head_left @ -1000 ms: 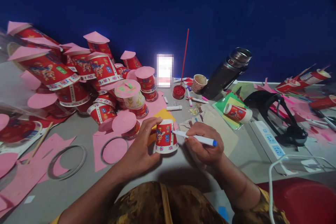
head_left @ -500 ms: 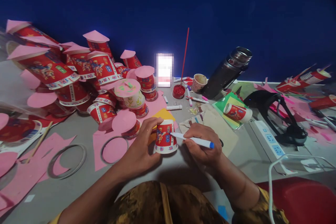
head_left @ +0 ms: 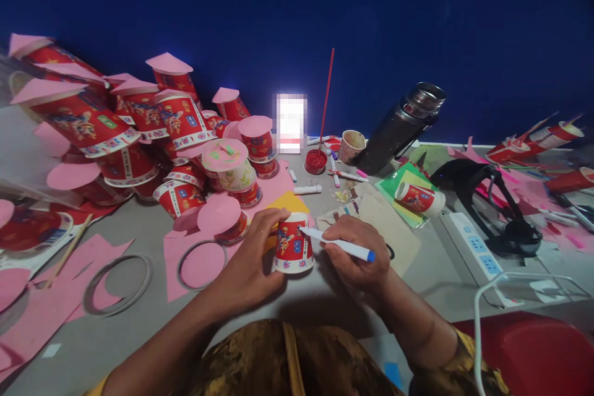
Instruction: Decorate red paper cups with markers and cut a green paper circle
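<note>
A red paper cup [head_left: 293, 246] with printed figures and a white flowered rim stands upside down in front of me. My left hand [head_left: 262, 253] is closed around its left side, thumb low and fingers at the top. In my right hand [head_left: 359, 250] is a white marker pen [head_left: 341, 244] with a blue end, gripped like a writing tool. Its tip meets the upper right of the cup's side, by the white strip. Under and behind the cup lies a piece of yellow paper [head_left: 290, 201].
Several red cups with pink paper cones [head_left: 179, 120] are piled at the left. Grey rings [head_left: 118, 284] lie on pink paper. Behind are a red paint pot [head_left: 315, 162] with a stick and loose markers [head_left: 307, 190]. A black flask [head_left: 401, 130] and a power strip [head_left: 473, 247] are at the right.
The marker tip has moved slightly up and left on the cup's side. My left hand still holds the cup in nearly the same place.
</note>
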{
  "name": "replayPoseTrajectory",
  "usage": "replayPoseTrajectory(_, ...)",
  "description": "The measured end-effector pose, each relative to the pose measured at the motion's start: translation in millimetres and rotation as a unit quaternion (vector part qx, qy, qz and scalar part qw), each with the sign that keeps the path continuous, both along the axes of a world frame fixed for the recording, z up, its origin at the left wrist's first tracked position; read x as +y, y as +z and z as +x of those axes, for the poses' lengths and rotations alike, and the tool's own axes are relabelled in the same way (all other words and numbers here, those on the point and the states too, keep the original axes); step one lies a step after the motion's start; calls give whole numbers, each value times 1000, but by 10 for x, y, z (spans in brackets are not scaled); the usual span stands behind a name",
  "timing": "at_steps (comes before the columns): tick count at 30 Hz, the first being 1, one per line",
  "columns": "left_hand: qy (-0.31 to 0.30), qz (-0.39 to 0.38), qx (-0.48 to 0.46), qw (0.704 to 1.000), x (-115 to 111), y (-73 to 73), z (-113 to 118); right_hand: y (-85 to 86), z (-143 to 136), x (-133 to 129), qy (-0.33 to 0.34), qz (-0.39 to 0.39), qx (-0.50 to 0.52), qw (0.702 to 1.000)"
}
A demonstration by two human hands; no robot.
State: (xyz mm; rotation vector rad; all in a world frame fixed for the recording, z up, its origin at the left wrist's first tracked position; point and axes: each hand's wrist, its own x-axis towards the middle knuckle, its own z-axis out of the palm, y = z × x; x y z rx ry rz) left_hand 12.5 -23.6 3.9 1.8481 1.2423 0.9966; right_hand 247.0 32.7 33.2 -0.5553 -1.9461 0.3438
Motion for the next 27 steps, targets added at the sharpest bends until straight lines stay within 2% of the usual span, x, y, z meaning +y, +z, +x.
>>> replayPoseTrajectory(7,2,-3,5,1000,2,2,-1,11,2,-17,-47,-4,8,999)
replayPoseTrajectory(15,-3,9,15,1000,3,72,28,-6,-2,-13,1,-20,15,1000)
replayPoseTrajectory(21,-1,19,37,999,7,92,45,23,-12,-7,27,-11,-30,999)
replayPoseTrajectory(27,6,27,37,999,15,91,46,29,-4,-5,9,-16,-14,1000)
